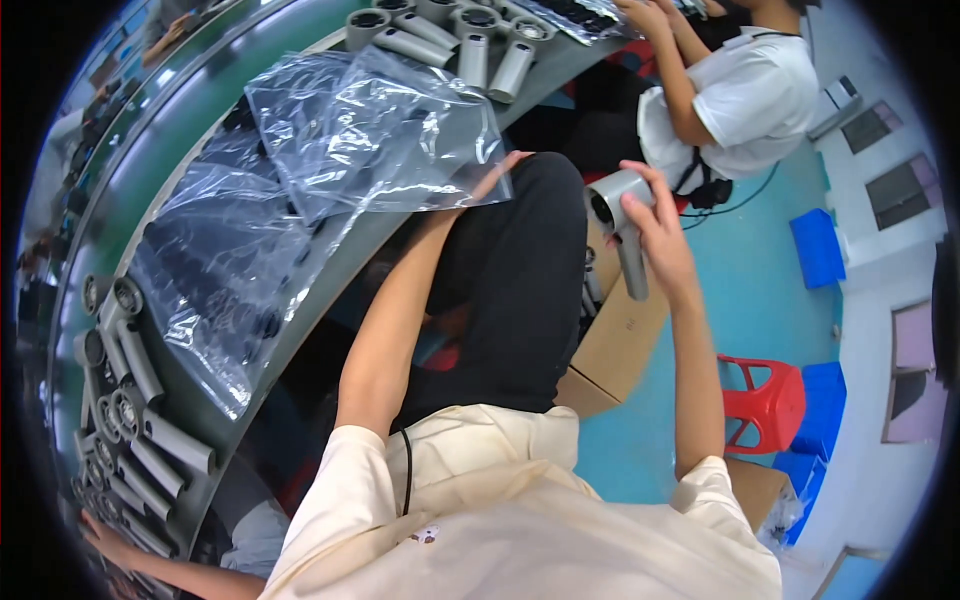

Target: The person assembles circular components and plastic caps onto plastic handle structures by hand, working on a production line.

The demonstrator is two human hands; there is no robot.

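My right hand is raised to the right of my knee, its fingers closed round a grey handheld fan. The fan's round, dark-mouthed head points left and its handle hangs down. My left hand is by my knee at the bench edge, partly behind the corner of a clear plastic bag. Its fingers are mostly hidden, so I cannot tell whether they grip the bag. More clear plastic lies along the bench to the left.
Grey fans lie at the bench's far end, and several more at its near left, where another person's hand reaches. A cardboard box stands beside my leg. A person in white sits ahead. A red stool stands right.
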